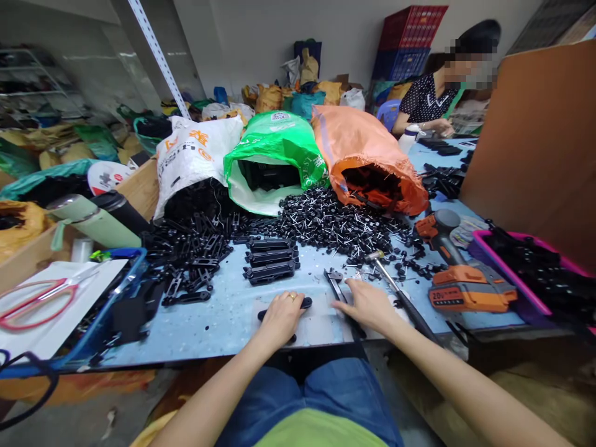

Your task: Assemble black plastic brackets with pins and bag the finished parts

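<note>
Green shirt (321,429), hands (282,318) at black parts (306,303)

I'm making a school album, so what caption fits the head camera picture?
Left hand over a long black part, right hand near a hammer, a green sack lying open on the blue worktable.

"What sort of place is this?"
"A workshop: black parts (198,245) heaped on the bench (223,323), beside a hammer (397,287) and cordless power tool (465,288)."
"And behind?"
"Filled sacks (269,98), stacked crates (410,37), another person (421,102)."
</note>
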Motion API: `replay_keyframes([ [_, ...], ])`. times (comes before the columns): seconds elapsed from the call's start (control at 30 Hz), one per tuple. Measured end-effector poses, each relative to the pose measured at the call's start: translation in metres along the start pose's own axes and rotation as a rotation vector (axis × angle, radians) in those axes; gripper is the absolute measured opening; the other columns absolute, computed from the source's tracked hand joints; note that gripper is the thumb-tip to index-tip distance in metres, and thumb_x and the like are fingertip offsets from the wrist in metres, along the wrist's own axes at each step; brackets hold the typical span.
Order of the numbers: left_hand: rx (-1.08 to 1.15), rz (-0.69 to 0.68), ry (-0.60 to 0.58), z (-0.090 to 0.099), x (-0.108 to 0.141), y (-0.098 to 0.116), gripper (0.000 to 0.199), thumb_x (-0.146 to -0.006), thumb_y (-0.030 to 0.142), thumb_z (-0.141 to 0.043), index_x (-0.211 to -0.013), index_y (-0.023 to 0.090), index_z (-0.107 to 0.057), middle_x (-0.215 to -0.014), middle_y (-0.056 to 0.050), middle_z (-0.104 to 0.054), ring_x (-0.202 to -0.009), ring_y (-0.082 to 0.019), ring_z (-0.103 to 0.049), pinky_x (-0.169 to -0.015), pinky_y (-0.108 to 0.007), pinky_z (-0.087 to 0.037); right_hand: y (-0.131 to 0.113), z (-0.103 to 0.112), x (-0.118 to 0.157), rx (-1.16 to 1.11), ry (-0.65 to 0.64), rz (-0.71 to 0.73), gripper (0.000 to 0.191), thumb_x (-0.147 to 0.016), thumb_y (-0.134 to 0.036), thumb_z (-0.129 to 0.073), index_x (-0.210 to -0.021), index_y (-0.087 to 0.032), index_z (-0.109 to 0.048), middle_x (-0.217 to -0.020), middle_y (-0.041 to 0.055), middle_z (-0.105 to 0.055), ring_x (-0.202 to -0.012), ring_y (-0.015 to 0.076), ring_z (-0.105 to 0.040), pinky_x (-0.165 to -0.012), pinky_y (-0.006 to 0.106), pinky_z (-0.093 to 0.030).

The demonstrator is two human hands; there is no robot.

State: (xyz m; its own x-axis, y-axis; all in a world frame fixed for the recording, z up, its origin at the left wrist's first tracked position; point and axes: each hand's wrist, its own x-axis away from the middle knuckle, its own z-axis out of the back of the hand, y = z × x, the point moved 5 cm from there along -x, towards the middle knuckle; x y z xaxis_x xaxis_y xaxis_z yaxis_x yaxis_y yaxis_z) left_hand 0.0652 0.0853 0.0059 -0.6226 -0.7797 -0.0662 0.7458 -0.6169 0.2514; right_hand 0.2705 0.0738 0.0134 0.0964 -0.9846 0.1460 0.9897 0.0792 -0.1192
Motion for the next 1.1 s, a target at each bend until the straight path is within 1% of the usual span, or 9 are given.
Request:
replay_keyframes([
  [0.1, 0.026, -0.002, -0.029, -0.001, -0.001, 0.002, 0.029, -0.087, 0.02, -0.045, -0.116, 0.018, -0.048, -0.1, -0.008, -0.056, -0.094, -0.024, -0.051, -0.079, -0.036, -0.042, -0.002, 0.001, 0.003, 0.028, -0.02, -0.073, 0.037, -0.086, -0.043, -0.043, -0.103, -0.012, -0.054, -0.094, 0.0152, -0.063, -0.085, 0.0268, -0.06, -0.069, 0.032, -0.043],
  [0.2, 0.11, -0.037, -0.068, 0.001, -0.002, 0.003, 0.035, -0.086, 0.019, -0.043, -0.121, 0.019, -0.044, -0.106, -0.008, -0.054, -0.1, -0.022, -0.05, -0.084, -0.035, -0.041, -0.011, 0.01, 0.012, -0.096, -0.033, 0.222, 0.03, -0.091, -0.038, -0.035, -0.11, -0.019, -0.051, -0.096, 0.0089, -0.063, -0.085, 0.0205, -0.06, -0.069, 0.027, -0.04],
  [0.3, 0.159, -0.039, -0.116, 0.004, -0.005, 0.004, 0.037, -0.086, 0.017, -0.038, -0.122, 0.019, -0.044, -0.108, -0.009, -0.054, -0.104, -0.022, -0.048, -0.088, -0.035, -0.039, -0.023, 0.012, 0.025, -0.11, -0.12, 0.519, 0.033, -0.089, -0.048, -0.038, -0.098, -0.021, -0.056, -0.088, 0.0055, -0.064, -0.08, 0.0185, -0.059, -0.066, 0.025, -0.036],
  [0.43, 0.181, -0.01, -0.121, 0.007, -0.008, 0.01, 0.035, -0.085, 0.04, -0.044, -0.113, 0.02, -0.049, -0.104, -0.008, -0.055, -0.102, -0.024, -0.049, -0.085, -0.037, -0.039, -0.031, 0.002, 0.025, 0.004, -0.139, 0.45, 0.042, -0.089, -0.054, -0.033, -0.089, -0.019, -0.057, -0.08, 0.0057, -0.063, -0.069, 0.0171, -0.059, -0.057, 0.025, -0.031],
  [0.53, 0.17, -0.006, -0.078, 0.009, -0.006, 0.014, 0.059, -0.066, 0.062, -0.059, -0.105, 0.019, -0.049, -0.099, -0.007, -0.056, -0.095, -0.027, -0.051, -0.081, -0.038, -0.04, -0.037, 0.002, 0.027, 0.071, -0.091, 0.42, 0.041, -0.09, -0.053, -0.03, -0.092, -0.02, -0.055, -0.081, 0.0047, -0.062, -0.07, 0.0172, -0.058, -0.057, 0.025, -0.029],
  [0.6, 0.167, -0.007, -0.044, 0.01, -0.003, 0.013, 0.064, -0.061, 0.062, -0.063, -0.105, 0.019, -0.046, -0.098, -0.007, -0.056, -0.091, -0.027, -0.052, -0.079, -0.037, -0.041, -0.041, 0.007, 0.031, 0.115, -0.043, 0.423, 0.04, -0.091, -0.051, -0.029, -0.094, -0.021, -0.054, -0.083, 0.0043, -0.061, -0.071, 0.0177, -0.057, -0.058, 0.026, -0.029],
  [0.87, 0.21, -0.095, 0.06, 0.008, 0.004, 0.009, 0.041, -0.074, 0.05, -0.059, -0.098, 0.019, -0.046, -0.091, -0.005, -0.058, -0.085, -0.022, -0.056, -0.07, -0.031, -0.041, -0.055, 0.033, 0.036, 0.208, 0.062, 0.491, 0.033, -0.093, -0.044, -0.03, -0.094, -0.02, -0.052, -0.083, 0.0053, -0.058, -0.073, 0.018, -0.054, -0.063, 0.029, -0.029],
  [0.97, 0.214, -0.085, 0.079, 0.006, 0.008, 0.01, 0.044, -0.074, 0.057, -0.056, -0.096, 0.019, -0.048, -0.087, -0.004, -0.059, -0.083, -0.022, -0.056, -0.069, -0.031, -0.041, -0.053, 0.033, 0.032, 0.197, 0.046, 0.517, 0.033, -0.093, -0.044, -0.031, -0.094, -0.019, -0.053, -0.084, 0.0057, -0.058, -0.073, 0.0171, -0.053, -0.063, 0.029, -0.028],
  [1.1, 0.175, -0.092, -0.015, 0.005, 0.004, 0.015, 0.054, -0.07, 0.065, -0.054, -0.098, 0.019, -0.05, -0.089, -0.005, -0.059, -0.084, -0.023, -0.056, -0.071, -0.033, -0.043, -0.037, 0.017, 0.026, 0.13, 0.007, 0.537, 0.037, -0.091, -0.049, -0.032, -0.09, -0.019, -0.054, -0.083, 0.0051, -0.058, -0.075, 0.0171, -0.053, -0.064, 0.029, -0.03],
])
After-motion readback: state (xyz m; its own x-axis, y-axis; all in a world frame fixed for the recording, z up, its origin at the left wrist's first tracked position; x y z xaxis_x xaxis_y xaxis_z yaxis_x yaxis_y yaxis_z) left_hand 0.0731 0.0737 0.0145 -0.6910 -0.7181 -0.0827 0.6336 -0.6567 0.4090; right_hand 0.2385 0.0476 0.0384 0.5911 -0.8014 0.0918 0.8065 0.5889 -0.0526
